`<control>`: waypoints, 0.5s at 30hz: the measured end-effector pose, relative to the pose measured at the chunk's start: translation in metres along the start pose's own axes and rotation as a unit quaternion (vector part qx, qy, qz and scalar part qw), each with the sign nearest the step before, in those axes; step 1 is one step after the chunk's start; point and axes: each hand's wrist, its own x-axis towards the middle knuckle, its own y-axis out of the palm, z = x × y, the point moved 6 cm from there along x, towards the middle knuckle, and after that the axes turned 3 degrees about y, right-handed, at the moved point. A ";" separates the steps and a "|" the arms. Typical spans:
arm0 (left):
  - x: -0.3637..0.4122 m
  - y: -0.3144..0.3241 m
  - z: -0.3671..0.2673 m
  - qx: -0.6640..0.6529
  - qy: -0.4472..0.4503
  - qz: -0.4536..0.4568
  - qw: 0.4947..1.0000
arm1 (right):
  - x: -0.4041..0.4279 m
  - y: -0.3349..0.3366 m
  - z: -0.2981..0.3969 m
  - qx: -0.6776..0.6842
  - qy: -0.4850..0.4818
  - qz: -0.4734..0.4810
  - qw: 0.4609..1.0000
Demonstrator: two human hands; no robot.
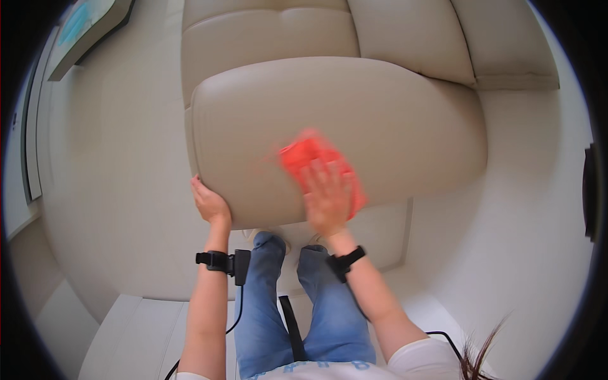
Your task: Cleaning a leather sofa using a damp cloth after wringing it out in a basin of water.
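A beige, leather-look sofa armrest [332, 99] spans the space in front of me, its rounded top facing up. My right hand [327, 197] lies flat over a red cloth [304, 154], pressing it against the armrest near its front edge. Both hand and cloth are blurred by motion, and the palm hides part of the cloth. At the armrest's near left corner, my left hand [211, 202] cups the edge with its fingers along the outer side. Whether it grips there or only rests is unclear.
Beyond the armrest are the sofa's seat and back cushions [270, 33]. A pale wall [517, 199] rises at the right. A low furniture piece with a curved edge [95, 42] stands at the far left. Behind my legs is a white padded surface [142, 337]. Black cables run from both wrist straps.
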 end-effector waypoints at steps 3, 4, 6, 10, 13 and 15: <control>0.007 0.000 0.010 -0.028 -0.027 0.014 0.999 | -0.015 -0.038 -0.123 -0.059 0.044 -0.070 0.995; 0.011 -0.008 0.019 -0.033 -0.036 -0.008 0.999 | -0.020 -0.048 -0.156 -0.065 0.052 -0.087 0.993; 0.014 -0.005 0.027 -0.076 -0.061 -0.012 0.995 | -0.028 -0.073 -0.225 -0.080 0.081 -0.130 0.985; 0.007 -0.008 0.020 -0.043 -0.051 -0.050 0.997 | -0.043 -0.110 -0.339 -0.087 0.137 -0.199 0.966; 0.005 -0.002 0.026 -0.100 -0.044 -0.084 0.990 | -0.041 -0.124 -0.379 -0.075 0.141 -0.292 0.943; 0.010 -0.002 0.033 -0.125 -0.034 -0.056 0.990 | -0.041 -0.127 -0.376 -0.075 0.181 -0.299 0.934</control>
